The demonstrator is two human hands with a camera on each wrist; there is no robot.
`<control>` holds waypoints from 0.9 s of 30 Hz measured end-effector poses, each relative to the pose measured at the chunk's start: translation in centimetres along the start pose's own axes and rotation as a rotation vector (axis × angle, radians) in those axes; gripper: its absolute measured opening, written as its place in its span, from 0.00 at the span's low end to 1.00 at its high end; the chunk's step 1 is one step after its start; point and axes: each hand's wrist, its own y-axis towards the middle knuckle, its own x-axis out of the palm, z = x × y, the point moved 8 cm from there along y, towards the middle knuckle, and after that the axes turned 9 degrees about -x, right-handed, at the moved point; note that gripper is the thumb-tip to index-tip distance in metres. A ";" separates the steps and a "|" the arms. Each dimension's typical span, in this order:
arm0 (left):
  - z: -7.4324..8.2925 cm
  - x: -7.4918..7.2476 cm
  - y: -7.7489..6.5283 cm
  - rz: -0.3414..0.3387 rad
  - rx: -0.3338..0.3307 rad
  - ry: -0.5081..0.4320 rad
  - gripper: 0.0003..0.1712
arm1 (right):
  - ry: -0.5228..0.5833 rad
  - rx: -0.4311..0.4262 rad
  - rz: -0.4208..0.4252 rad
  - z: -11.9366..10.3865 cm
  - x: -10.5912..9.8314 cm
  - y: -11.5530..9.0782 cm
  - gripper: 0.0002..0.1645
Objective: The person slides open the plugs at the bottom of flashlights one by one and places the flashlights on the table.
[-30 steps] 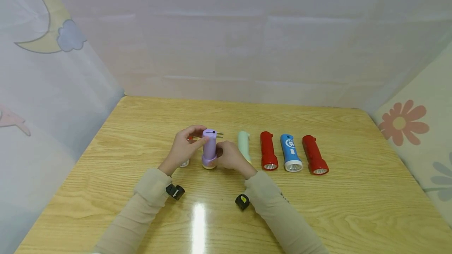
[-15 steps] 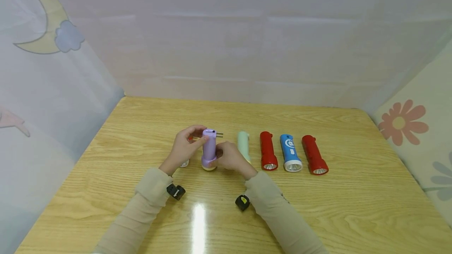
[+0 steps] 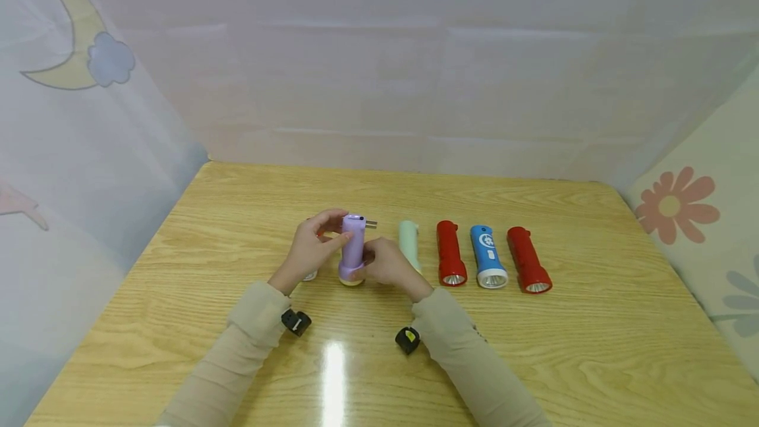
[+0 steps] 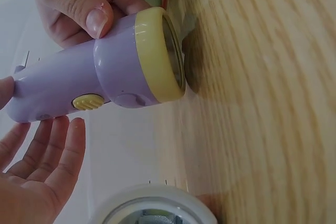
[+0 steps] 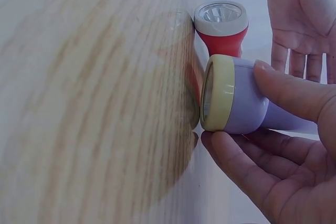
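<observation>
Wood-grain tabletop [image 3: 593,354]. Head view: left hand [image 3: 309,246] and right hand [image 3: 388,261] both grip an upright, cylindrical purple flashlight with yellow rim [image 3: 353,249], lens down, beside a pale-green cylindrical flashlight [image 3: 408,242]. Left wrist view: left hand pinches the tail end, near the ribbed yellow switch [image 4: 88,102]. Right wrist view: right hand pinches the head, near a red flashlight with white rim [image 5: 223,29]; rim-to-tabletop contact unclear.

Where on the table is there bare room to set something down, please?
The table is bare right of the rightmost red flashlight and between the blue flashlight and back cloth. It is crowded around the purple flashlight, between left hand and right hand, near the green flashlight.
</observation>
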 end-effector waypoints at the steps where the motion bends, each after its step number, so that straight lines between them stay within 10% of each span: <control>1: 0.3 0.0 -0.1 0.001 -0.002 0.001 0.23 | 0.001 0.001 0.001 0.0 0.0 0.0 0.18; 5: 1.8 0.0 -0.8 0.008 -0.011 0.008 0.21 | -0.003 -0.001 0.017 0.2 0.0 0.0 0.18; 17: -0.5 -0.1 0.3 0.018 -0.023 -0.016 0.23 | 0.044 -0.007 0.088 -0.1 -0.5 -0.4 0.18; 27: 2.3 -0.1 -0.9 0.042 -0.034 0.020 0.21 | 0.148 -0.001 0.245 -0.5 -1.9 -1.1 0.17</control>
